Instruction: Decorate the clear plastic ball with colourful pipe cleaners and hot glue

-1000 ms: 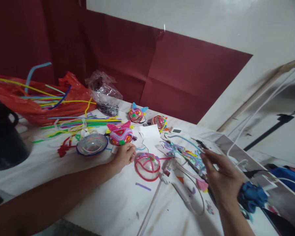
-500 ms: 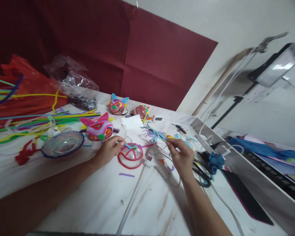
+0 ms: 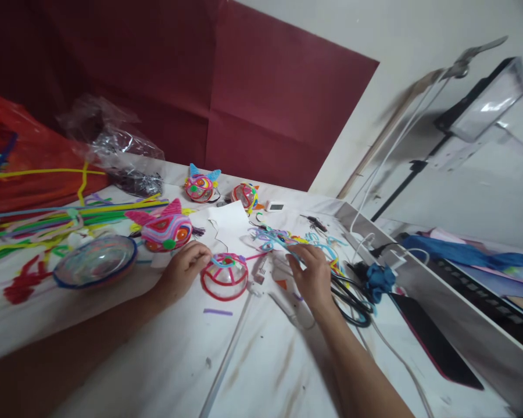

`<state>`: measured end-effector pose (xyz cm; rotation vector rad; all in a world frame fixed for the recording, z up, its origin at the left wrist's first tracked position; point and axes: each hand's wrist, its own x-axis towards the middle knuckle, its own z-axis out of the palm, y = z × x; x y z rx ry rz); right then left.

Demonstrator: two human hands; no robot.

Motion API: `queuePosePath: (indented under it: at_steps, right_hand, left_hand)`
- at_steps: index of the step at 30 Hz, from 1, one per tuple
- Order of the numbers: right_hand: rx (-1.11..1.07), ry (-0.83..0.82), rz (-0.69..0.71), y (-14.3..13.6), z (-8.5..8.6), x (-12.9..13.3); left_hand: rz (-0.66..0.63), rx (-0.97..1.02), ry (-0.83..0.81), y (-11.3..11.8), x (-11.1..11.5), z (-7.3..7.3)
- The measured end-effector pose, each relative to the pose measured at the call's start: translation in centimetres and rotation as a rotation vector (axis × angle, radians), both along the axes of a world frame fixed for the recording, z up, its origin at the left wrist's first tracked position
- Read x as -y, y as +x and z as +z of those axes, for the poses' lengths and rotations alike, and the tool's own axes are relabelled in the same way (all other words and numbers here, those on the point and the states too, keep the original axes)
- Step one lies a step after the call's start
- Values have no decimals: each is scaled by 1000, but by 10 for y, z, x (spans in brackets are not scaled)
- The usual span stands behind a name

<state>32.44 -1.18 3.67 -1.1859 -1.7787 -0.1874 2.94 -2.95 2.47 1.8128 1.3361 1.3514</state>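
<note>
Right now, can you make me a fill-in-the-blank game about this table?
1. The clear dome between the left hand and right hand has a ____ rim.
2. The short strip below that dome is ____.
3. The flat black device lies on the picture's ____ side.

Missing words: red; purple; right.

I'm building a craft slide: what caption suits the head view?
Left hand beside a red-ribbed clear dome, right hand at colourful strands, a blue-eared figure behind.

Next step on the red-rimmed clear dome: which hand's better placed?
Probably the left hand: its fingertips are right by the dome, at its left side. The right hand is farther off, by the tangle of coloured strips.
</note>
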Motion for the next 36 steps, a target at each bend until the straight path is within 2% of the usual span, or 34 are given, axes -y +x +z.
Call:
queuePosePath:
  at_steps: [3,7,11,14,16,19,23,30,36]
  right_hand:
    - [148,-110,62,-16,1,7]
    - [310,-424,171,-51,4,20]
    - [480,-561,171,-72,8,23]
    - [485,-619,183,-76,7,21]
    - [449,-585,198,-75,1,21]
    - [380,-423,225,-72,-12,24]
    - [363,-187,250,-68,-24,32]
    - [444,-11,249,-69,-21,40]
    - [479,-1,265,-69,-18,42]
  left_hand:
    - [68,44,-63,-1,-3,-5]
    - [48,109,-163,-2,-3,-12]
    - [-3,174,-210,-1,-1,-10]
    - [-23,227,-261,0,1,-6]
    - [-27,269,-293,1,2,-4]
    - [-30,322,-315,1,4,-4]
    - [-35,325,-223,1,8,1]
    - [-83,112,54,-4,9,14]
    - [-83,-23,95,-5,15,24]
